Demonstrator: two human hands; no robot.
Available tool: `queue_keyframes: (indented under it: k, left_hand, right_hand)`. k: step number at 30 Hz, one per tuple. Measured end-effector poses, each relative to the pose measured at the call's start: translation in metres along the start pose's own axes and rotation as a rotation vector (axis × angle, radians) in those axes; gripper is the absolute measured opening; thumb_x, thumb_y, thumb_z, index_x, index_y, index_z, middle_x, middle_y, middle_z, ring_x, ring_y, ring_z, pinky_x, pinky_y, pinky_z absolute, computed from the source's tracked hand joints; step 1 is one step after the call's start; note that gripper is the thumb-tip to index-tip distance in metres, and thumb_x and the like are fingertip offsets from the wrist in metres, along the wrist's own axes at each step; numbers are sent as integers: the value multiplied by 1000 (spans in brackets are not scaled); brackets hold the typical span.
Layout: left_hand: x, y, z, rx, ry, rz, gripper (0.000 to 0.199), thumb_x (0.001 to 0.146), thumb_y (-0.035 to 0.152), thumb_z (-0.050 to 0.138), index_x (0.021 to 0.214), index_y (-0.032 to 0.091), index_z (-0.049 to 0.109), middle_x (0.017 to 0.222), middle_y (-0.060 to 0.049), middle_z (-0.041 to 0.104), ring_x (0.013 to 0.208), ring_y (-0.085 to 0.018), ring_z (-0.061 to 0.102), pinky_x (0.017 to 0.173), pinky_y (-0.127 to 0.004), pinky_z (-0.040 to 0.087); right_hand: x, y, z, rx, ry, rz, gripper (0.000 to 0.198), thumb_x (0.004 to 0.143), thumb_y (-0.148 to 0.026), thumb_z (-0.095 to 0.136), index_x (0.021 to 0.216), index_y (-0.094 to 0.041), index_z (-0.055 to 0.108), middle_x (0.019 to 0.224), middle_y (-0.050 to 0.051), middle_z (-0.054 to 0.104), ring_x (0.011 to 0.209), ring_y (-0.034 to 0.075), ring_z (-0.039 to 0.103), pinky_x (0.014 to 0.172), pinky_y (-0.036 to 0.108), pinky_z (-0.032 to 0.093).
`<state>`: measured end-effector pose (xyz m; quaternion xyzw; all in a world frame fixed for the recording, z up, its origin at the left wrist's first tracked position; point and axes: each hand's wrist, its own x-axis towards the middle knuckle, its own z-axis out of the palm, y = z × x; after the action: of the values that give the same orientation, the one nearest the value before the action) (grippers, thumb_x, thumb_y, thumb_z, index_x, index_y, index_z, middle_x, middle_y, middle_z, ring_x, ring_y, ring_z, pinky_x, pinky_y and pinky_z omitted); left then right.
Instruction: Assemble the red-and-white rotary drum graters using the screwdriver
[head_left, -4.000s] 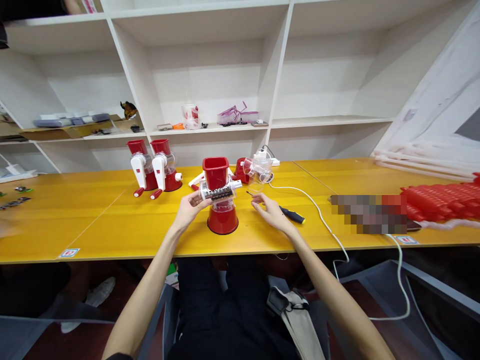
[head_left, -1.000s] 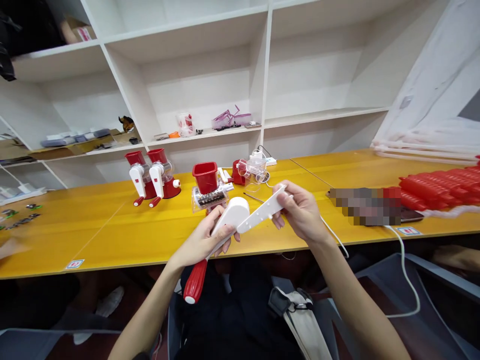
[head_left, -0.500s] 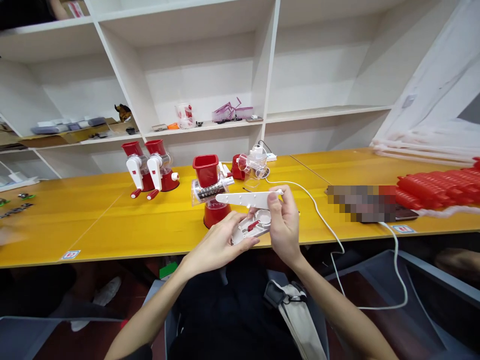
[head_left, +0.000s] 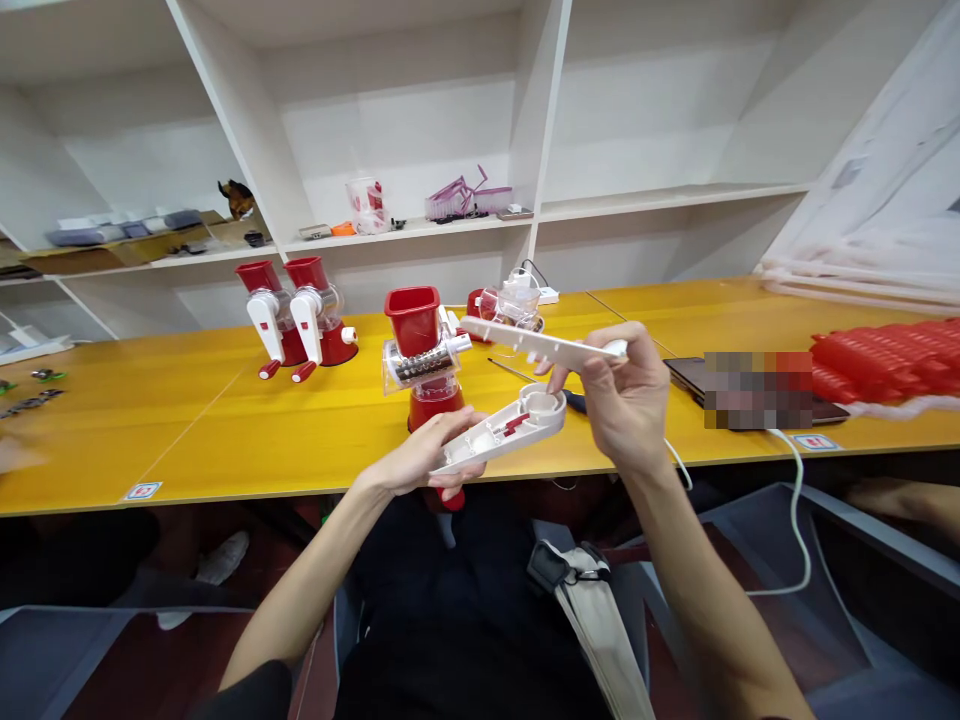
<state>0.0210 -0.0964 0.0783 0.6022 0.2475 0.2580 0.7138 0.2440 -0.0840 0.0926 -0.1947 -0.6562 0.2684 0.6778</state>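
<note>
My left hand (head_left: 420, 455) is closed on a white crank handle housing (head_left: 499, 432), its hollow side up, with a small red part and spring-like piece inside. A red knob (head_left: 448, 497) shows under that hand. My right hand (head_left: 626, 395) pinches a long white cover plate (head_left: 536, 343), tilted above the housing and apart from it at the left end. Pegs line the plate's underside. One right fingertip reaches down to the housing's round end. Just beyond stands a rotary drum grater (head_left: 420, 355) with a red hopper and base, without a crank.
A screwdriver (head_left: 574, 401) lies behind the housing. Two graters with white cranks (head_left: 306, 335) stand back left. A clear grater body (head_left: 510, 305) lies near a power strip. Right are a dark tablet-like device (head_left: 686, 380), a white cable (head_left: 802, 530) and red parts (head_left: 892, 355).
The cover plate has moved up and right with my right hand. My left hand has turned the housing, showing more of its inside. The view has shifted slightly.
</note>
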Motion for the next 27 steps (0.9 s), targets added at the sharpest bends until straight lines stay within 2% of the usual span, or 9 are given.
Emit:
queue_keyframes:
  k: [2,6,10,13,18,24,27]
  left_hand:
    - [0,0,-4,-74,-78,-37,56,97,64,34,107,13,54,53,6,51,29,-3,22,31,-16,28]
    - [1,-6,-8,-101,-197,-119,77,92,77,26,105,9,59,59,1,56,31,-4,25,34,-21,35]
    - [2,-12,-9,-68,-217,-162,91,89,83,15,98,6,63,64,-4,60,34,-7,36,40,-25,42]
    - [1,-13,-11,-78,-288,-145,94,85,86,17,112,8,61,71,-5,64,37,-8,41,41,-25,42]
    - [-1,-12,-11,18,-373,-135,90,86,84,24,132,13,52,76,-2,61,41,-6,39,41,-21,37]
    - [-1,-9,-7,112,-399,-126,67,89,70,52,128,15,52,78,1,58,44,-5,40,45,-22,43]
    - [0,-6,-6,122,-406,-134,63,87,68,57,121,15,52,78,1,56,44,-5,41,44,-21,42]
  right_hand:
    - [2,-5,-14,3,-180,-42,21,90,-44,68,94,-25,60,75,0,64,73,17,67,71,33,56]
    - [5,-18,-27,-138,-594,-67,9,93,-29,64,94,-21,70,88,4,71,87,16,68,82,32,54]
    - [8,-24,-27,-197,-819,-85,13,95,-22,60,101,-19,72,95,6,72,93,14,66,82,27,52]
    - [10,-26,-29,-226,-901,-75,16,94,-16,59,104,-17,71,98,6,71,92,12,65,79,23,51]
    - [9,-30,-34,-286,-974,-86,20,90,-10,59,106,-16,71,98,5,70,91,10,64,79,20,49]
    - [4,-35,-32,-347,-1026,-53,25,89,-8,56,107,-16,71,99,6,68,89,10,63,76,19,48]
    - [3,-37,-32,-363,-1048,-29,24,90,-10,56,108,-17,71,100,6,67,88,10,62,75,19,48]
